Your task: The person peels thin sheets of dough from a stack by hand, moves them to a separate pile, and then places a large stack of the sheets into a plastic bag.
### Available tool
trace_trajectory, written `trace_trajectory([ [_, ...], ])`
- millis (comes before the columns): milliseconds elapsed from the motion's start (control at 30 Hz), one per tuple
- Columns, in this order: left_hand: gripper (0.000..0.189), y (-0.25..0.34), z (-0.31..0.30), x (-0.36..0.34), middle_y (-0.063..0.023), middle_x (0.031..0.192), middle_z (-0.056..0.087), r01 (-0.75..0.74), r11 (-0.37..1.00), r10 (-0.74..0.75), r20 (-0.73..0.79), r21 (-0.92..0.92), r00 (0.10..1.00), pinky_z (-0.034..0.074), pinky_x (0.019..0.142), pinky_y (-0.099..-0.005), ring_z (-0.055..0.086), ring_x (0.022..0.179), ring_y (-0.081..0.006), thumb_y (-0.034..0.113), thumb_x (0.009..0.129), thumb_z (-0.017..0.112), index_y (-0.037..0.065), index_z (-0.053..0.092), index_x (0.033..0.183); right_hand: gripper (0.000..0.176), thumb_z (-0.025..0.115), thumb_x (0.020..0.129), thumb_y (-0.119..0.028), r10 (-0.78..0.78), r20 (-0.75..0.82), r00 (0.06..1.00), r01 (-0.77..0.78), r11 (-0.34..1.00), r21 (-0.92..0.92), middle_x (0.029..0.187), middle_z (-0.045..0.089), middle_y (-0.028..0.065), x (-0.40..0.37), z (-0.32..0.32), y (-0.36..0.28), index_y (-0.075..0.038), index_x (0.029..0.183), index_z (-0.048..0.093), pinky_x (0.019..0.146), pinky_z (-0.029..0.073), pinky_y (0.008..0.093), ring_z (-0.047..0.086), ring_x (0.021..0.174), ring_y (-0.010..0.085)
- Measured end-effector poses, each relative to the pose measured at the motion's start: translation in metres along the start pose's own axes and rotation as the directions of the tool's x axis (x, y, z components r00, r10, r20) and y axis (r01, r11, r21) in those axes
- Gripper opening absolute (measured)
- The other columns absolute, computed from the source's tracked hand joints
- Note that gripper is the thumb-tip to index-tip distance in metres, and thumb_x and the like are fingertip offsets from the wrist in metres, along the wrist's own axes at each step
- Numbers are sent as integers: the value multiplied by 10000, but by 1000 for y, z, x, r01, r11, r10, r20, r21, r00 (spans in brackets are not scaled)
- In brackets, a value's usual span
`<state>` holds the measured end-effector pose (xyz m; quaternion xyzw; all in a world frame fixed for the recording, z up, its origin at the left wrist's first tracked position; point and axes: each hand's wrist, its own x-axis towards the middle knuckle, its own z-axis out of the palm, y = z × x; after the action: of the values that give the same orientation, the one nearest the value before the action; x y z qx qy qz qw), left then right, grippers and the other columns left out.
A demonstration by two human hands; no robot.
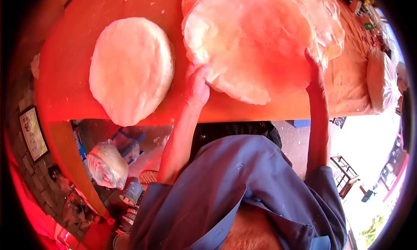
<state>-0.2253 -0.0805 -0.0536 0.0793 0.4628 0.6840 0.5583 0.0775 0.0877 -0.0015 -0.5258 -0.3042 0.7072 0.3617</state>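
Note:
A large, round, pale sheet (256,45), soft-looking with a ragged edge like wadding or dough, lies on top of other pale layers (328,24) on the table. My left hand (198,85) is closed on its lower left edge. At the right edge, my right hand (314,71) grips the same sheet, thumb on top and the other fingers mostly hidden. To the left, apart from both hands, a thick oval pale pad (131,69) rests flat with its near end at the table's edge. Red light makes the material hard to tell.
The red-orange table (256,112) spans the view in front of me. A white plastic-wrapped roll (380,81) sits at its right end. Beneath the left side are a stuffed clear plastic bag (107,163) and shoes (131,192). A dark rack (344,174) stands at lower right.

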Motion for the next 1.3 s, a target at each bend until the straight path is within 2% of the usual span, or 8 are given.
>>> trace_trajectory([
  [167,480,0,5,-4,-92,1291,542,-17,995,18,8,-96,1000,400,1031,-370,510,1201,-228,44,867,477,10,435,1343,372,686,836,-115,94,140,986,-68,981,-183,1004,661,65,-13,-2,-21,-18,1177,573,727,550,311,664,862,193],
  [333,467,26,21,-7,-83,1266,557,154,931,-149,40,-332,988,438,988,-415,528,1178,-236,315,924,560,79,479,1319,277,720,760,-9,-161,3,987,140,847,-514,900,680,65,0,-9,-47,0,1024,636,746,530,275,652,805,153],
  [467,410,43,20,6,-88,1190,582,163,908,-161,37,-386,986,462,915,-374,558,1083,-220,274,917,561,49,517,1257,477,671,759,36,-301,225,927,373,816,-442,1083,655,88,-42,58,-129,4,1225,574,839,509,288,639,949,187],
  [767,264,148,-25,-16,-96,977,641,-186,948,202,39,-258,979,525,697,-267,623,828,-152,149,909,565,-19,591,1111,433,629,818,-88,-457,407,791,583,765,-274,1171,617,103,12,132,-204,6,1237,566,898,477,297,596,1037,186],
  [933,430,245,-94,-77,-150,1218,597,-424,873,378,-215,-240,901,538,893,-397,587,1133,-263,80,857,618,-13,514,1264,427,606,851,-157,-327,606,725,392,920,27,1220,595,112,73,228,-138,7,1243,561,930,460,302,572,1086,185],
  [1067,309,250,-168,-105,-131,1123,636,-428,867,498,-452,254,740,516,880,-349,634,1003,-240,84,890,572,-30,573,1177,384,588,863,-189,-35,870,492,309,941,-138,1170,630,119,64,318,15,4,1196,585,887,491,303,605,1041,195],
  [1200,406,209,-277,-93,-103,1132,617,-217,868,481,-653,446,585,504,853,-313,601,1002,-184,-8,838,632,-19,536,1233,617,810,711,-199,124,681,721,133,941,-311,974,657,45,11,347,92,-29,1239,540,645,490,284,606,825,130],
  [1300,461,218,-275,-106,-94,1124,616,-161,835,537,-716,526,445,492,831,-286,597,982,-167,-21,805,676,-28,526,1242,665,806,732,-282,-59,523,850,404,710,-577,1012,650,91,2,345,74,-32,1270,505,681,504,306,616,872,169],
])
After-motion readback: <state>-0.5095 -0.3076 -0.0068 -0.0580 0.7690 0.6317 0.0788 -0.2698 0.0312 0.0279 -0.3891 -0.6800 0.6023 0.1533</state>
